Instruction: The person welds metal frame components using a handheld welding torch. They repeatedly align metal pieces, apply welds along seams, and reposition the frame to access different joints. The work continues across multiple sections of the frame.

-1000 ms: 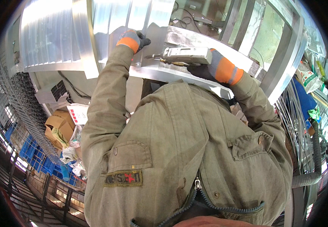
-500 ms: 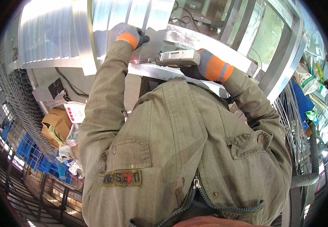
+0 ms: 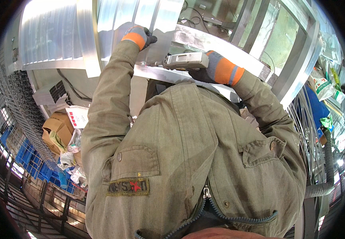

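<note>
My right hand [image 3: 220, 68], in a grey and orange glove, is closed round a grey, gun-shaped power tool [image 3: 186, 60]. The tool lies level, its narrow tip pointing left over the near edge of a ribbed silvery metal panel [image 3: 162, 36]. Most of its grip is hidden by my hand. In a matching glove, my left hand [image 3: 137, 36] rests on the panel, left of the tool and farther away. Its fingers are curled together, and whatever they may hold is too small or hidden to see.
Right of the panel stands a metal frame [image 3: 256, 28] with crossbars, cables behind it. A cardboard box [image 3: 57, 129] and plastic bags lie at left, beside wire mesh racks. Long thin rods [image 3: 303, 127] and a dark corrugated hose [image 3: 319, 190] are on the right.
A red glow at the tool's tip has gone out. The tool and my right hand have shifted very slightly left; my left hand stays on the panel.
</note>
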`<state>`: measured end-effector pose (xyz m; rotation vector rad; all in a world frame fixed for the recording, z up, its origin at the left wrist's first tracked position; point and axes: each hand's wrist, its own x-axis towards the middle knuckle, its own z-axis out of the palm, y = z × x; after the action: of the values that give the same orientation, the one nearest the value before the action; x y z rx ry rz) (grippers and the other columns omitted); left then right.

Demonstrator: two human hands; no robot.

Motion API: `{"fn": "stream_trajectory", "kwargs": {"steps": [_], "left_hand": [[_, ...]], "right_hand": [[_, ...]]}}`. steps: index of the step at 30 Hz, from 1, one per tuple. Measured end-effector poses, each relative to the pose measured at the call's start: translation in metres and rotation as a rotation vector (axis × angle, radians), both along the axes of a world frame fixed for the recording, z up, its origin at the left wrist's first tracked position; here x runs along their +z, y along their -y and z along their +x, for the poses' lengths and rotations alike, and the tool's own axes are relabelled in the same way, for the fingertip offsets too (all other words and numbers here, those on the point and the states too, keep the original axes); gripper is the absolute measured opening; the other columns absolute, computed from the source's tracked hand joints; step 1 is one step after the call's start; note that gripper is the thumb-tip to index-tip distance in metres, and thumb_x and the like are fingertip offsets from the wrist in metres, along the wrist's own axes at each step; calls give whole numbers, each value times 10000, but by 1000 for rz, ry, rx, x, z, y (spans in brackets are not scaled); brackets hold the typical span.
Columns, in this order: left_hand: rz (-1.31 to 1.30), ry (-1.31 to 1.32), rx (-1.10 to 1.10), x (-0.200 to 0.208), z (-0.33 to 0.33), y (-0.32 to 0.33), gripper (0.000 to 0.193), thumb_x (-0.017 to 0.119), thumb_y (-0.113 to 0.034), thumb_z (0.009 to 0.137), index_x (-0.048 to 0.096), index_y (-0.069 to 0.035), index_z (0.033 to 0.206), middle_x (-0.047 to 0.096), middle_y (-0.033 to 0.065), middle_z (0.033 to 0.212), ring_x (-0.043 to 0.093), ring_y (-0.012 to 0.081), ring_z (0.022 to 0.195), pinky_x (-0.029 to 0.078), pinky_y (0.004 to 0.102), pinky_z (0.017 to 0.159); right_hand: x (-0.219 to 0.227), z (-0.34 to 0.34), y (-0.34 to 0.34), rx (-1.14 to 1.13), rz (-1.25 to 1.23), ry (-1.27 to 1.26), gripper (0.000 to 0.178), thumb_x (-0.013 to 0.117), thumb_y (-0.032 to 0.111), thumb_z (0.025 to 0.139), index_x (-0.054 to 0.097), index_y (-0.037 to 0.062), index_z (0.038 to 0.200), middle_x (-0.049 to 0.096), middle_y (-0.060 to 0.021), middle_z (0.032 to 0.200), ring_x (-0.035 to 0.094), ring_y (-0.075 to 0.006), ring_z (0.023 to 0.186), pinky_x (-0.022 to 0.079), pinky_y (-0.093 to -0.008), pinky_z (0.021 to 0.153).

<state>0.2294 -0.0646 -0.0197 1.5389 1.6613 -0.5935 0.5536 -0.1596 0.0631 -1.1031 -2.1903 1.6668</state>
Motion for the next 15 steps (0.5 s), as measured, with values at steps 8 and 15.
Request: {"fn": "stream_trajectory", "kwargs": {"steps": [8,15], "left_hand": [[-1,-6,-24,-1,0,0,498,831,-559,885,831,-122,1124,814,106,1034,756,300,967,593,437,916],[31,-19,-34,6,5,1,496,830,-558,895,827,-110,1107,809,82,953,750,255,881,594,423,845]], "right_hand": [[-3,-3,0,91,34,103,290,728,380,968,776,103,1038,749,-187,831,719,-416,778,583,-465,713],[10,-3,-1,56,-95,107,274,741,364,964,776,103,1040,751,-182,836,723,-400,781,583,-462,723]]}}
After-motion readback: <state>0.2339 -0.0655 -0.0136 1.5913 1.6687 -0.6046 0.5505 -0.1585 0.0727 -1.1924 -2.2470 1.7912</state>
